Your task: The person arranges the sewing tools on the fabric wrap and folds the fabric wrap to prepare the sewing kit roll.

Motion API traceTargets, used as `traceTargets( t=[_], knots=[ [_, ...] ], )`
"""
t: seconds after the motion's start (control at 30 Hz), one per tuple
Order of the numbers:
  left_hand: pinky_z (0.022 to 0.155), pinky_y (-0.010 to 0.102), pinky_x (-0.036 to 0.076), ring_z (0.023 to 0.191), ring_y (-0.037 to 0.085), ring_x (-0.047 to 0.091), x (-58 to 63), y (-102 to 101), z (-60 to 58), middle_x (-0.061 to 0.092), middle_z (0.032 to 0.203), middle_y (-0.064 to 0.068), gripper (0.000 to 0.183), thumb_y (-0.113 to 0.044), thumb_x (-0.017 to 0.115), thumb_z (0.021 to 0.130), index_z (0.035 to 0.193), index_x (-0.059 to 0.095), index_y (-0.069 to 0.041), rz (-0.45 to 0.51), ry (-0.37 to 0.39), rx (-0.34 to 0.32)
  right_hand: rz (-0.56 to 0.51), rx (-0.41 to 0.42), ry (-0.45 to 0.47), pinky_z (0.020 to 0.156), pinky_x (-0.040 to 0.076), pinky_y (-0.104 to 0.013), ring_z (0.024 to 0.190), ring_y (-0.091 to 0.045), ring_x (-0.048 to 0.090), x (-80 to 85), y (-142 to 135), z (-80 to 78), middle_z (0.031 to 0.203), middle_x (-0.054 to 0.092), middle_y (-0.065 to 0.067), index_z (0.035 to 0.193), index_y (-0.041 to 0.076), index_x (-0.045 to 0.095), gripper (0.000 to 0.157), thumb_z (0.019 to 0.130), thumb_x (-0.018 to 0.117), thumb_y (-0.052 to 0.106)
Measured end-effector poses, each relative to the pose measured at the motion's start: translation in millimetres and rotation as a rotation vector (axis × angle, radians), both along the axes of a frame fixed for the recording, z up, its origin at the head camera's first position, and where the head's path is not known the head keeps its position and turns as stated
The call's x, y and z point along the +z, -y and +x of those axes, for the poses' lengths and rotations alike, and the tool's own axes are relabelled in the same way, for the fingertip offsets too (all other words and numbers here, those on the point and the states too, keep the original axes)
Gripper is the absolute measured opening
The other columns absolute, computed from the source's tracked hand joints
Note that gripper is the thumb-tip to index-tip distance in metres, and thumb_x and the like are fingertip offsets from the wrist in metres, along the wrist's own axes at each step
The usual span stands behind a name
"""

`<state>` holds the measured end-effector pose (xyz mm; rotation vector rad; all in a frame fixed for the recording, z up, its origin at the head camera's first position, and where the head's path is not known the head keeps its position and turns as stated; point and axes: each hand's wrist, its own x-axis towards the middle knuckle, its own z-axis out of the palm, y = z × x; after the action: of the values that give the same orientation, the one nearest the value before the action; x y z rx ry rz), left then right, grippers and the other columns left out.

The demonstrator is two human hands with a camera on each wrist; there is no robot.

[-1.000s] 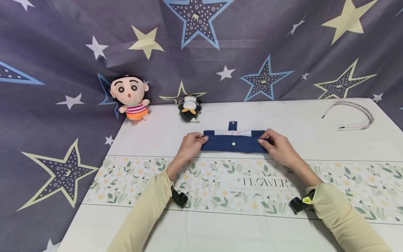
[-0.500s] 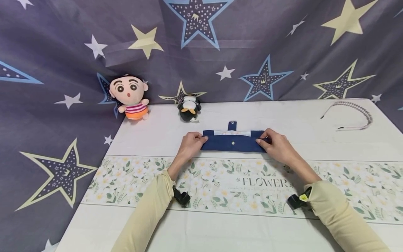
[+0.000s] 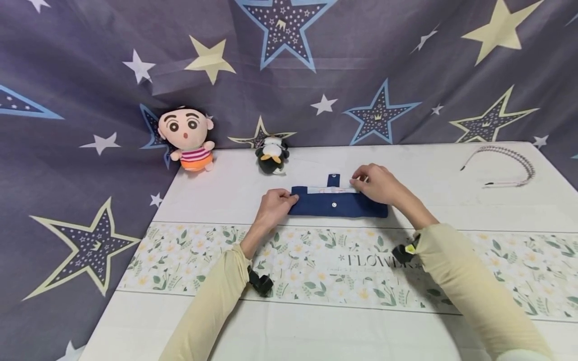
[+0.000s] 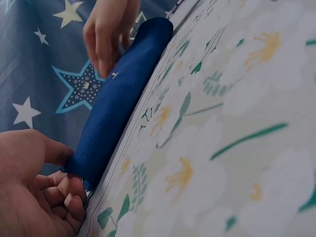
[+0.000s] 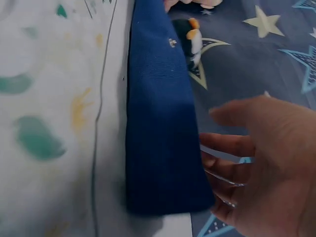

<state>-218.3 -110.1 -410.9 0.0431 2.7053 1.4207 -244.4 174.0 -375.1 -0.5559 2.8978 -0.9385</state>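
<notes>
A navy blue cloth pouch (image 3: 316,206), folded into a long flat strip, lies across the table in the head view. It bears a metal snap at its middle, and a small snap tab (image 3: 333,180) sticks out past its far edge. A pale printed strip (image 3: 327,190) shows along that far edge. My left hand (image 3: 274,206) pinches the pouch's left end between thumb and fingers. Over the far edge, right of the tab, hovers my right hand (image 3: 377,184); in the right wrist view its thumb and loosely bent fingers stand apart beside the pouch. Whether its fingertips touch cloth is unclear.
A doll (image 3: 186,138) in a striped shirt sits at the back left, with a penguin plush (image 3: 272,155) to its right. At the back right lies a headband (image 3: 526,163). A star-patterned curtain (image 3: 289,100) hangs behind the table (image 3: 316,331).
My right hand has let go of the pouch's right end and moved left and away to its far edge. The left hand and the pouch stay in place.
</notes>
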Motion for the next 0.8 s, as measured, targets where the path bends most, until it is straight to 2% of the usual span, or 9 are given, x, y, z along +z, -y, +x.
traceTargets(
  t=[0.1,0.23,0.4,0.57,0.7,0.8],
  knots=[
    [0.067,0.031,0.041,0.06,0.016,0.047,-0.2,-0.2,-0.4,0.052,0.06,-0.001,0.025,-0.023,0.067,0.102,0.087,0.069,-0.003,-0.002,-0.001,0.0,0.034,0.023,0.029,0.093,0.046,-0.053,0.099,-0.037,0.062,-4.0,11.6,-15.6,0.109,0.068,-0.024,0.119,-0.01,0.069,0.028,0.105,0.056,0.01],
    [0.067,0.03,0.04,0.06,0.016,0.046,-1.1,-0.7,-1.1,0.051,0.06,-0.001,0.024,-0.022,0.067,0.102,0.087,0.069,-0.003,-0.008,-0.006,-0.004,0.015,0.008,0.066,0.099,0.044,-0.053,0.11,-0.041,0.061,-12.0,22.2,-30.8,0.121,0.065,-0.029,0.128,-0.014,0.063,0.036,0.106,0.053,0.012],
    [0.067,0.03,0.039,0.059,0.015,0.045,-1.2,-1.4,-1.7,0.049,0.059,-0.002,0.024,-0.022,0.067,0.102,0.087,0.068,-0.003,-0.008,-0.009,-0.011,-0.039,-0.052,0.109,0.096,0.047,-0.051,0.105,-0.039,0.063,-17.2,32.3,-38.3,0.115,0.069,-0.026,0.124,-0.011,0.067,0.034,0.106,0.056,0.015],
    [0.066,0.03,0.038,0.057,0.015,0.041,-0.6,-1.1,-1.6,0.045,0.057,-0.003,0.025,-0.022,0.066,0.103,0.085,0.067,-0.004,0.002,-0.003,-0.014,-0.142,-0.116,0.1,0.081,0.045,-0.042,0.085,-0.028,0.059,-15.5,34.7,-33.4,0.096,0.067,-0.015,0.108,-0.004,0.068,0.02,0.104,0.061,0.015],
    [0.063,0.031,0.033,0.054,0.014,0.037,-1.4,-0.6,-1.7,0.041,0.056,-0.003,0.03,-0.022,0.065,0.103,0.079,0.063,-0.005,0.013,0.002,-0.014,-0.224,-0.043,0.048,0.072,0.043,-0.037,0.074,-0.023,0.055,-13.2,34.3,-22.0,0.091,0.069,-0.014,0.104,-0.003,0.069,0.017,0.105,0.061,0.012],
    [0.062,0.031,0.033,0.054,0.014,0.036,-1.7,-0.2,-1.4,0.04,0.056,-0.003,0.031,-0.022,0.065,0.103,0.077,0.062,-0.006,0.019,0.0,-0.016,-0.247,0.015,-0.001,0.072,0.044,-0.038,0.077,-0.024,0.057,-11.7,33.6,-11.3,0.095,0.071,-0.015,0.108,-0.002,0.073,0.018,0.106,0.06,0.011]
  ],
)
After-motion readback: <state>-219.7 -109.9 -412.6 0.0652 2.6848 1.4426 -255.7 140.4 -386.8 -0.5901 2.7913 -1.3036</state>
